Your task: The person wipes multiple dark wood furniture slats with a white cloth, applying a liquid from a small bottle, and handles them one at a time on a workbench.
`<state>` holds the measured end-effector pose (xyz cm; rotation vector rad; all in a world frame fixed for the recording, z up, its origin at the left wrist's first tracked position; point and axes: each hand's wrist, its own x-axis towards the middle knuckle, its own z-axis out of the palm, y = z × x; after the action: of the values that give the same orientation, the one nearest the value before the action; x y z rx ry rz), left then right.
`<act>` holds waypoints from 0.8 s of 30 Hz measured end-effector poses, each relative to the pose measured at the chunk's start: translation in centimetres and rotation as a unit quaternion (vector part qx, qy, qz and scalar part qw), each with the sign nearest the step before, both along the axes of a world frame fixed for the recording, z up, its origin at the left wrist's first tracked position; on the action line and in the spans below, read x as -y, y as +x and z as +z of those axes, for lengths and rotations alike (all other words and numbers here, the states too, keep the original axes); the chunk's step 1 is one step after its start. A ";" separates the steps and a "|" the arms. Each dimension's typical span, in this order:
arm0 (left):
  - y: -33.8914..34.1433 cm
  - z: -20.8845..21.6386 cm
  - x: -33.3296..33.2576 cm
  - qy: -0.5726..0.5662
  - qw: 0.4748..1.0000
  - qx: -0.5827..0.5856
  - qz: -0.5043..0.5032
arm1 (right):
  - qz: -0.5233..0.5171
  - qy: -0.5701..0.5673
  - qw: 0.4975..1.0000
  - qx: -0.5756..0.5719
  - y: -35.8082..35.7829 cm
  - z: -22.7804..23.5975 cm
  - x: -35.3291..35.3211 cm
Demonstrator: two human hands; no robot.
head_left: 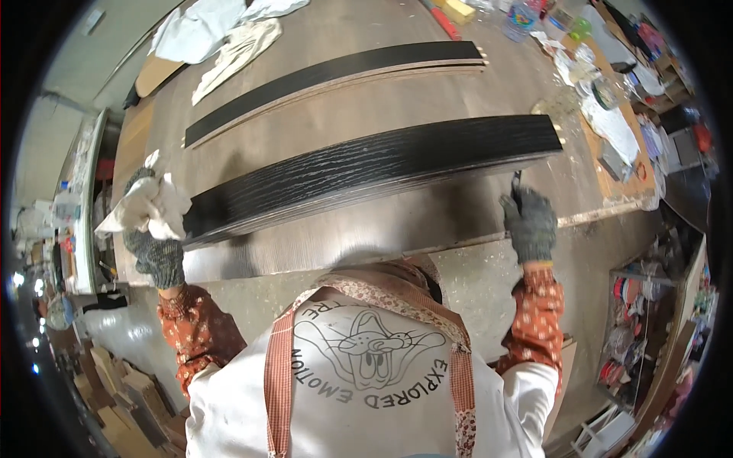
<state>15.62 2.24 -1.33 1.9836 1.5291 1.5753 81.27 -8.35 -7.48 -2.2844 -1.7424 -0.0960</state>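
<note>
My left hand [156,256], in a dark knit glove, grips a crumpled white cloth [153,208] at the left end of a black wood-grained board [374,164]. This nearer board lies crosswise on the worktable [336,248], and a pale dowel shows at its right end. My right hand [531,221], gloved alike, is just below the board's right end, apart from it. Its fingers are curled, and a small dark tip [518,179] points up from them; I cannot make out whether it is a finger or a slim tool. Beyond lies a second, narrower black board [336,82] with dowels at both ends.
Light cloths [238,53] lie at the far left of the table. At the far right are a plastic bottle [521,19], a yellow block [460,11], a red tool [446,24] and a roll of tape [605,95]. A rack [637,320] stands right of the table.
</note>
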 end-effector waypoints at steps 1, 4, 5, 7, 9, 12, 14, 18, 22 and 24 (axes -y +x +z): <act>-2.0 -0.3 -0.2 -0.061 0.951 0.251 -0.172 | 0.007 0.075 0.997 0.029 0.2 -0.7 -1.1; 4.3 0.2 0.1 -0.011 0.970 -0.222 0.099 | 0.007 0.112 0.991 0.066 0.9 -2.5 -1.1; 5.5 0.7 0.3 0.005 0.948 -0.289 0.133 | 0.015 0.088 0.995 0.055 1.0 -2.7 -0.9; 4.5 -0.3 0.3 0.097 0.924 -0.347 0.125 | 0.013 0.002 0.999 0.051 0.3 -1.1 0.6; 3.2 -1.7 0.0 0.207 0.885 -0.401 0.112 | 0.000 -0.126 0.992 0.017 -1.4 1.0 2.4; 1.9 -2.1 -0.9 -0.015 0.998 -0.014 -0.063 | 0.100 -0.053 0.993 0.021 -2.4 -0.6 5.2; 2.1 -2.4 -0.9 -0.091 0.982 0.122 -0.113 | 0.127 -0.049 0.990 0.041 -2.3 -0.7 5.7; -0.6 0.4 0.1 -0.100 0.959 -0.245 -0.105 | 0.094 -0.070 0.992 -0.041 -1.9 0.1 5.4; 10.9 6.0 0.3 -0.379 0.884 -0.266 -0.065 | -0.014 0.014 0.988 -0.154 -2.4 0.2 4.8; 13.2 6.4 1.3 -0.235 0.926 -0.283 -0.088 | -0.102 -0.001 0.942 -0.320 -2.7 1.9 4.6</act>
<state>28.86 0.95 5.06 2.2847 1.6390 0.4980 78.60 -12.94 -5.61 -2.1452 -1.1682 0.5479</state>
